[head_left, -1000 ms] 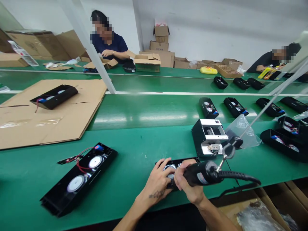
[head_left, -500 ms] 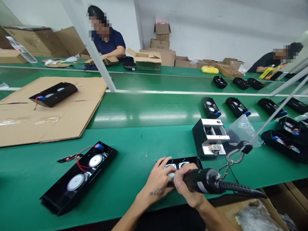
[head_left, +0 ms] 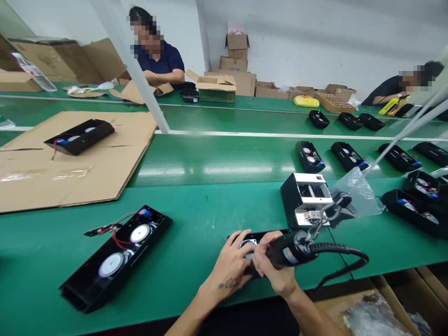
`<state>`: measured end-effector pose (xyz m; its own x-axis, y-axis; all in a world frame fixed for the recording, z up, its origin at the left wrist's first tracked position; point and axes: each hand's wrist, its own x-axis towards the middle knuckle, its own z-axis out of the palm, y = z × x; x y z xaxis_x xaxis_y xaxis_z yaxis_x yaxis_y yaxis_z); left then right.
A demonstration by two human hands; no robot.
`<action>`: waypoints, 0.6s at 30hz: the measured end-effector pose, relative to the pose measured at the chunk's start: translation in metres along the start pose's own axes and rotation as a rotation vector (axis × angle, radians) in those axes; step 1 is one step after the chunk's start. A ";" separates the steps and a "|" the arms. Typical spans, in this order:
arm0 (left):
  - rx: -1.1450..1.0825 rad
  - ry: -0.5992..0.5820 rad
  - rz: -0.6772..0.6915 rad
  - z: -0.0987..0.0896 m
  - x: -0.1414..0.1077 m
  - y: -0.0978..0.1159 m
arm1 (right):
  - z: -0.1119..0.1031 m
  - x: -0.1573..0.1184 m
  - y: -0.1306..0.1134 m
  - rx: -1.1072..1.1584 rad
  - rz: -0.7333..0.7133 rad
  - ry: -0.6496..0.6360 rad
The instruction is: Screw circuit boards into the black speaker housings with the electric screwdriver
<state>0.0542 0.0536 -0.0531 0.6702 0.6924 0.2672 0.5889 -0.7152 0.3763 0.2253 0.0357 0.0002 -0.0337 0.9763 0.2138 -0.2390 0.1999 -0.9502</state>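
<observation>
My right hand (head_left: pixel 275 270) is wrapped around a black electric screwdriver (head_left: pixel 292 249), which leans to the right and hangs from a metal hook with its cable trailing. The driver's tip is hidden behind my fingers. Under both hands lies a black speaker housing (head_left: pixel 261 234), with part of a round speaker (head_left: pixel 248 243) showing. My left hand (head_left: pixel 229 263) grips the housing's left part, fingers bent over it. To the left, another speaker housing (head_left: pixel 117 259) lies open on the green bench, with two white-backed speakers, red wires and a small circuit board at its side.
A black-and-white screw feeder (head_left: pixel 304 200) stands just beyond my right hand, near a clear plastic bag (head_left: pixel 359 196). Several black housings (head_left: pixel 310 157) lie on the green belt. A cardboard sheet (head_left: pixel 84 186) covers the left side. Two people sit across the line.
The screwdriver's rear end has shifted up and left, its hook and cable swinging with it. My left hand stays almost in place. The co-worker's arm across the line has moved.
</observation>
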 end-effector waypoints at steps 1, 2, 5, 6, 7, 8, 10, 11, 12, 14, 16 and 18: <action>0.001 0.004 0.000 0.001 -0.001 0.000 | 0.001 0.001 -0.001 0.021 -0.022 0.003; -0.002 0.007 -0.001 0.001 -0.001 0.000 | 0.002 0.001 -0.002 0.043 -0.043 0.000; -0.025 -0.002 -0.004 -0.001 0.000 0.000 | 0.003 0.003 -0.007 0.116 -0.079 0.000; -0.033 -0.009 -0.002 -0.002 0.001 0.000 | 0.003 0.004 -0.009 0.140 -0.083 0.003; -0.039 -0.017 0.002 -0.003 0.002 0.000 | 0.002 0.005 -0.011 0.159 -0.083 0.008; -0.044 -0.023 0.007 -0.004 0.002 -0.001 | 0.002 0.006 -0.012 0.174 -0.084 0.013; -0.047 -0.026 0.014 -0.004 0.002 -0.002 | 0.002 0.008 -0.015 0.186 -0.092 0.013; -0.045 -0.022 0.017 -0.003 0.002 -0.002 | 0.001 0.009 -0.016 0.186 -0.098 0.012; -0.040 -0.019 0.017 -0.002 0.002 -0.003 | 0.000 0.009 -0.019 0.184 -0.106 0.007; -0.026 -0.012 0.019 -0.001 0.001 -0.003 | -0.004 0.010 -0.026 0.178 -0.126 -0.003; -0.010 -0.015 0.021 0.000 0.000 -0.003 | -0.014 0.011 -0.039 0.155 -0.150 0.029; -0.009 -0.016 0.025 0.001 -0.001 -0.004 | -0.031 0.017 -0.057 0.108 -0.199 0.134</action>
<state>0.0520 0.0556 -0.0555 0.6917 0.6729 0.2621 0.5682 -0.7311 0.3776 0.2684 0.0437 0.0506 0.1511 0.9223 0.3557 -0.3304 0.3863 -0.8612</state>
